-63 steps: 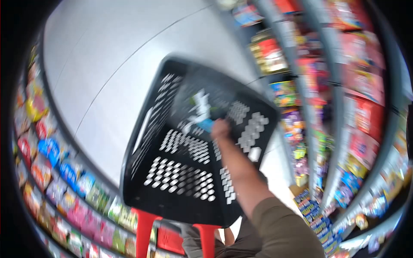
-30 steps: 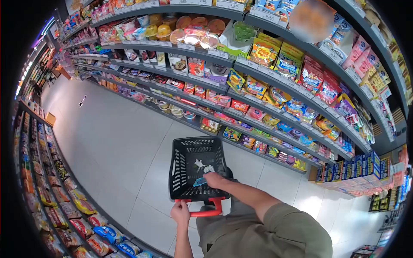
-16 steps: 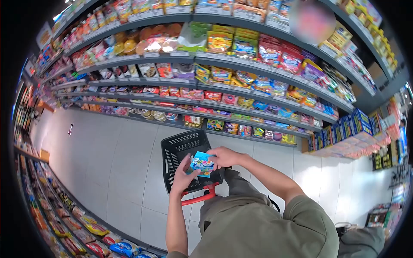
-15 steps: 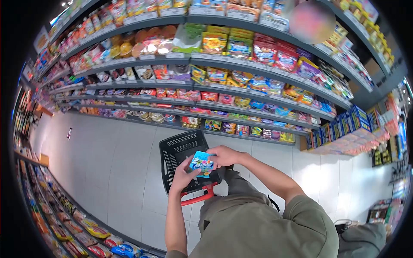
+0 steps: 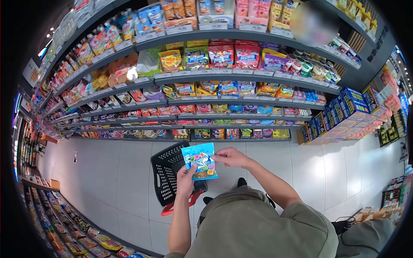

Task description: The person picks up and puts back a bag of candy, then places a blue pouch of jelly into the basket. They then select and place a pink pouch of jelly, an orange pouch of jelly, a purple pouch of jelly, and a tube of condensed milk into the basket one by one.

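Observation:
A light-blue candy bag (image 5: 199,160) with colourful print is held up in front of me, its printed face toward me. My left hand (image 5: 186,179) grips it at the lower left, thumb on the front. At the bag's right edge, my right hand (image 5: 232,158) has its fingers pinched together; the fingertips are small in view but seem to hold that edge. Beneath the bag, partly covered by it and my left arm, is a black perforated shopping basket (image 5: 164,174) with a red handle (image 5: 183,204).
Curved shelves (image 5: 241,76) full of snack bags rise ahead. Stacked blue boxes (image 5: 340,109) stand at the right. Another shelf row (image 5: 73,215) runs along the lower left. Pale tiled floor (image 5: 120,180) lies between. A grey-clothed person or garment (image 5: 365,238) shows at the lower right.
The bag has been raised closer and turned more upright and flat toward me. My right hand has shifted rightward along its edge. The view has tilted, and the basket sits slightly farther left.

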A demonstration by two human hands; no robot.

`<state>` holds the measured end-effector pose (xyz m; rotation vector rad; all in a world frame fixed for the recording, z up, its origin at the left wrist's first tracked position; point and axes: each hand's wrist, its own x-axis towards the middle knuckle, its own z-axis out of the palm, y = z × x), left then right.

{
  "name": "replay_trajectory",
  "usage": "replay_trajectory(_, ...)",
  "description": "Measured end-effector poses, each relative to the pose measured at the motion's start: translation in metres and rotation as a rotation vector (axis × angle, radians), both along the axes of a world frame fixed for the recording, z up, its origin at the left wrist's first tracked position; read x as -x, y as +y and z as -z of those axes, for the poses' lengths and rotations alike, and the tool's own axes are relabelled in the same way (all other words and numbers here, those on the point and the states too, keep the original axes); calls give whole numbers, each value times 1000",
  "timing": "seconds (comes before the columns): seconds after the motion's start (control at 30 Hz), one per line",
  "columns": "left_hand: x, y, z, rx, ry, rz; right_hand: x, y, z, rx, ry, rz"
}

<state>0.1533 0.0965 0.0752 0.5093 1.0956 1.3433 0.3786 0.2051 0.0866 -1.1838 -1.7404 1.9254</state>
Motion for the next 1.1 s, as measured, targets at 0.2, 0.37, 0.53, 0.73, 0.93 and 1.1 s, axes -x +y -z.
replay_trajectory(0.2,-71,19,14,64,-36,18,-53,-22,39,172,145,66)
replay_trajectory(0.37,-113,28,22,122,-69,1,-88,-17,34,189,87,96)
replay_trajectory(0.53,-128,34,25,131,-74,-4,-104,-11,45,184,78,105)
replay_trajectory(0.73,-122,42,19,129,-82,26,-98,-13,46,167,100,141)
replay_trajectory(0.93,-99,44,30,71,-29,31,-75,-15,41,125,3,172)
replay_trajectory(1.1,-68,37,34,72,-52,-13,-50,-14,37,137,-8,166)
